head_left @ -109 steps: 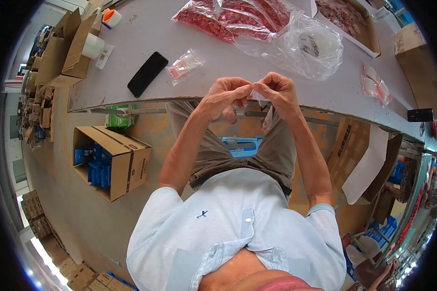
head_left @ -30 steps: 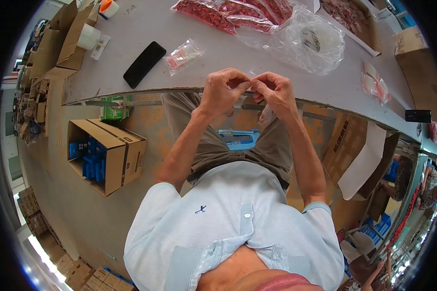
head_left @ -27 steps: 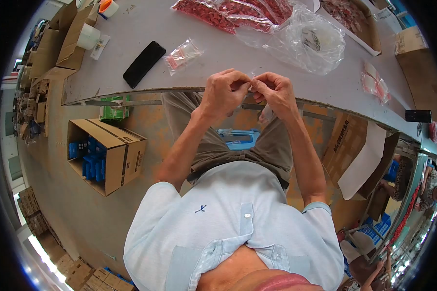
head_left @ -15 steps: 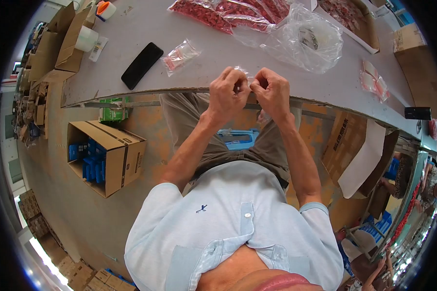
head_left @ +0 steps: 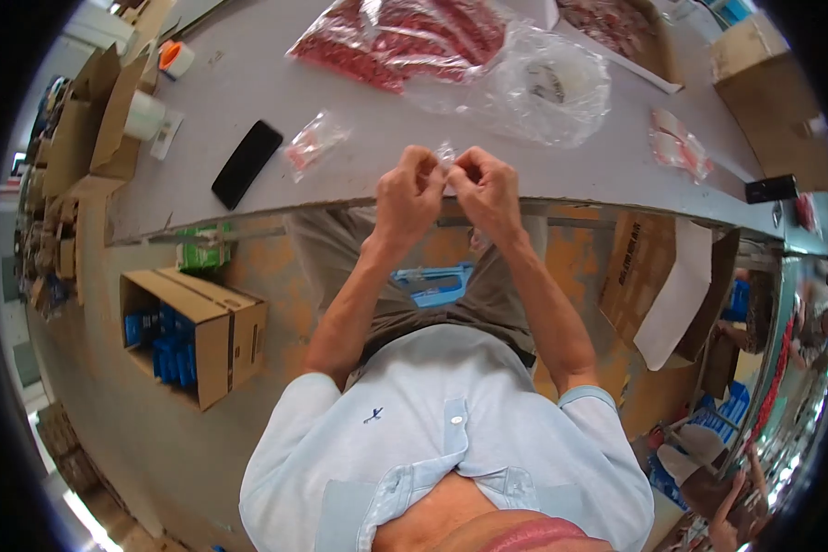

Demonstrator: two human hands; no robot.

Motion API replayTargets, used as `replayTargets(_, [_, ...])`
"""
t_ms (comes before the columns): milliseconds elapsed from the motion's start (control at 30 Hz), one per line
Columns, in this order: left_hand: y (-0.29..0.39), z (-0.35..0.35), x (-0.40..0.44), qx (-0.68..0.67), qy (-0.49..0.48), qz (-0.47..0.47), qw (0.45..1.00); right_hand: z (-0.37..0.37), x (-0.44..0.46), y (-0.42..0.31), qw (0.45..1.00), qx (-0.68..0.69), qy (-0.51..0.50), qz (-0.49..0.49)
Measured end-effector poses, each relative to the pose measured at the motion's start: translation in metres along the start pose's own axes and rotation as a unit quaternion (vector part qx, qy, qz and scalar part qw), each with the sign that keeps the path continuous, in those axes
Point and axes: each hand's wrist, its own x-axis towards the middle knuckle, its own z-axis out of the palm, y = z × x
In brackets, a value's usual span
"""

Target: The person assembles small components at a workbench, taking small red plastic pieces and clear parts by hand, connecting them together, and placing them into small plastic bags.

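Note:
At the front edge of the table, my left hand (head_left: 408, 195) and my right hand (head_left: 485, 189) are close together, fingertips pinched. Between them a small clear plastic bag (head_left: 446, 152) sticks up, and both hands grip it. What is inside it I cannot make out. To the left lies a small clear packet with red and white contents (head_left: 316, 144), and past it a black phone (head_left: 247, 164). Behind my hands is a large clear bag of small red pieces (head_left: 400, 41). A crumpled clear bag (head_left: 547, 87) with something round and white under the plastic touches it.
At the right are more red-and-white packets (head_left: 679, 145), a black box-like object (head_left: 771, 189) and a cardboard box (head_left: 764, 87). An open carton (head_left: 92, 129) and a tape roll (head_left: 176, 59) are at the left. Under the table, a carton holds blue boxes (head_left: 172, 345).
The head view has shifted, so the tabletop things appear lower or further left. My hands have turned slightly and more of the clear plastic shows between them.

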Motion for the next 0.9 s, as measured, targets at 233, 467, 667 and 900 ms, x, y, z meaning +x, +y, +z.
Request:
replayTargets(233, [-0.009,0.007,0.008,-0.223,0.002,-0.126,0.967,-0.005,-0.003,0.001,0.999,-0.016,0.002,-0.036])
replayTargets(467, [-0.020,0.017,0.030,-0.163,-0.014,-0.043,0.986,-0.057,0.040,0.009,0.985,-0.055,0.043,-0.161])
replayTargets(667, [-0.026,0.032,0.038,-0.112,0.021,0.017,0.993,-0.149,0.175,0.049,0.909,-0.395,-0.020,-0.132])
replayTargets(900, [-0.024,0.027,0.036,-0.093,0.023,0.016,0.995,-0.132,0.199,0.038,0.853,-0.477,-0.211,-0.026])
